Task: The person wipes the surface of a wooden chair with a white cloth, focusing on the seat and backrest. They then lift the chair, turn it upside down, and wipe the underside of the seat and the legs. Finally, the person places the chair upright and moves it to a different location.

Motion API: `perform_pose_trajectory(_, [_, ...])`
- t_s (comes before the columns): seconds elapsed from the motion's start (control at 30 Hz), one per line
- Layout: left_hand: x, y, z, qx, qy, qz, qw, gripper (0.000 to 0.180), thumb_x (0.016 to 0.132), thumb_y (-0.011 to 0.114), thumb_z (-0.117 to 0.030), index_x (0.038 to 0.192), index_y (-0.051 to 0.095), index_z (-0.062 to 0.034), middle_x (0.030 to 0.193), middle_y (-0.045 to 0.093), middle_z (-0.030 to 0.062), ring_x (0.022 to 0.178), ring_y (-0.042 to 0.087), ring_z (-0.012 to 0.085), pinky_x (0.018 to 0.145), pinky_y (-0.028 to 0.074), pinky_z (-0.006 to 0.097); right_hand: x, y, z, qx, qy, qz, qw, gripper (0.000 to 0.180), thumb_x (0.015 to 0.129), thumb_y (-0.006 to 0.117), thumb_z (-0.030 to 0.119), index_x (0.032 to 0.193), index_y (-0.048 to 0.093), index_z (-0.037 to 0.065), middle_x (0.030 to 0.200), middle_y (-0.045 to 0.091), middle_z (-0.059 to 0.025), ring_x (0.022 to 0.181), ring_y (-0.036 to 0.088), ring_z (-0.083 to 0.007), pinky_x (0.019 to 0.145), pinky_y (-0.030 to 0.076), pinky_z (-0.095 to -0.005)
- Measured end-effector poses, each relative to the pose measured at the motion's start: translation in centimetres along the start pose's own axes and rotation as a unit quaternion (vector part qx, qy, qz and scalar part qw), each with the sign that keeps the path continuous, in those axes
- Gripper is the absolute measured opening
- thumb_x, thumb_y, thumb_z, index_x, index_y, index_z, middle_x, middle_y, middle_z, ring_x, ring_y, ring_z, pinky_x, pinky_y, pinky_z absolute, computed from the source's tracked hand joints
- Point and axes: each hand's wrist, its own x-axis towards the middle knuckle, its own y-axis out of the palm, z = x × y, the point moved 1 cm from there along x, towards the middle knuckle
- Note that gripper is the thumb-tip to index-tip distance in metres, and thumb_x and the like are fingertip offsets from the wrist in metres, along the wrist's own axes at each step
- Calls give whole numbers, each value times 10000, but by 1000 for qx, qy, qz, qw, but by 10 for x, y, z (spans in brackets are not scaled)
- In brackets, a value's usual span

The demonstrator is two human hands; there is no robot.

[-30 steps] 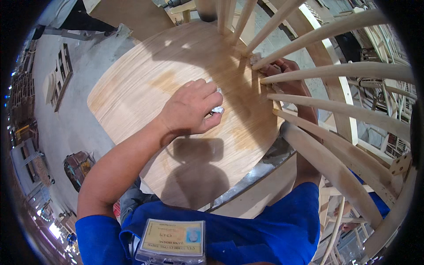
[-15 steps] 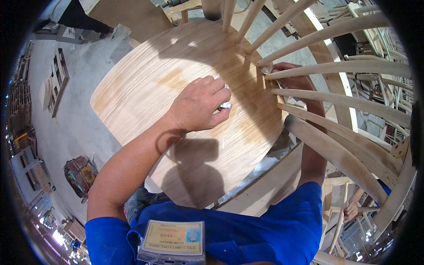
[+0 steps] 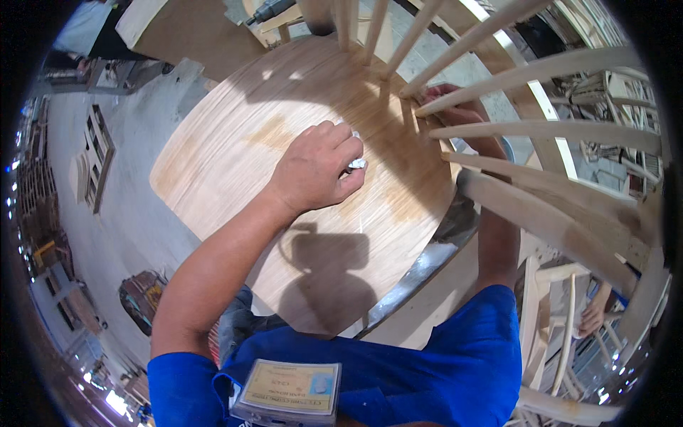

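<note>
A pale wooden chair seat lies below me, with darker, damp-looking patches in its grain. My left hand rests on the middle of it, fingers closed around a crumpled white cloth that shows at the thumb and fingertips. A row of wooden spindles rises from the seat's right edge. Behind them, my right hand is at the foot of the spindles, its fingers curled near one spindle's base. The spindles partly hide that hand, and what it holds cannot be made out.
A thick curved chair arm post slants across the right. At lower right, another person's hand is among other chair frames. A dark power tool lies at the top. Floor at left holds a wooden pallet piece and a worn bag.
My right hand has shifted up along the spindle bases, and the white bit at its fingertips no longer shows. The left hand stays at nearly the same spot on the seat. The view has shifted slightly.
</note>
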Motion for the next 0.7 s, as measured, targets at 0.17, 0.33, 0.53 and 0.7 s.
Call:
perform_pose_trajectory(0.17, [-1, 3, -4, 8, 0, -14, 1000, 166, 769, 703, -166, 799, 572, -68, 815, 531, 114, 775, 552, 316, 697, 462, 442, -142, -14, -32, -66, 18, -258, 964, 314, 950, 713, 254, 1130, 709, -3, 1005, 716, -66, 901, 654, -135, 802, 522, -298])
perform_pose_trajectory(0.33, [-9, 0, -2, 26, -5, -13, 1000, 169, 792, 684, -198, 830, 580, -69, 856, 550, 118, 813, 568, 317, 730, 479, 447, -221, 100, 11, -250, 53, -464, 848, 250, 951, 703, 195, 1088, 735, -11, 990, 746, -104, 936, 686, -152, 843, 537, -306])
perform_pose_trajectory(0.53, [-8, -1, -2, 14, 21, -32, 999, 179, 809, 685, -197, 845, 582, -55, 862, 558, 129, 846, 574, 329, 748, 478, 457, -124, 162, 47, -475, -51, -437, 762, 181, 882, 709, 140, 1044, 758, 77, 1002, 709, -188, 934, 683, -362, 839, 547, -447])
perform_pose_trajectory(0.7, [-13, -8, 5, -17, 28, -44, 999, 176, 803, 681, -196, 856, 589, -55, 890, 567, 135, 881, 578, 335, 781, 475, 468, -124, 183, 37, -476, -35, -383, 791, 177, 910, 673, 170, 1038, 756, 79, 1006, 671, -174, 945, 667, -377, 833, 539, -468])
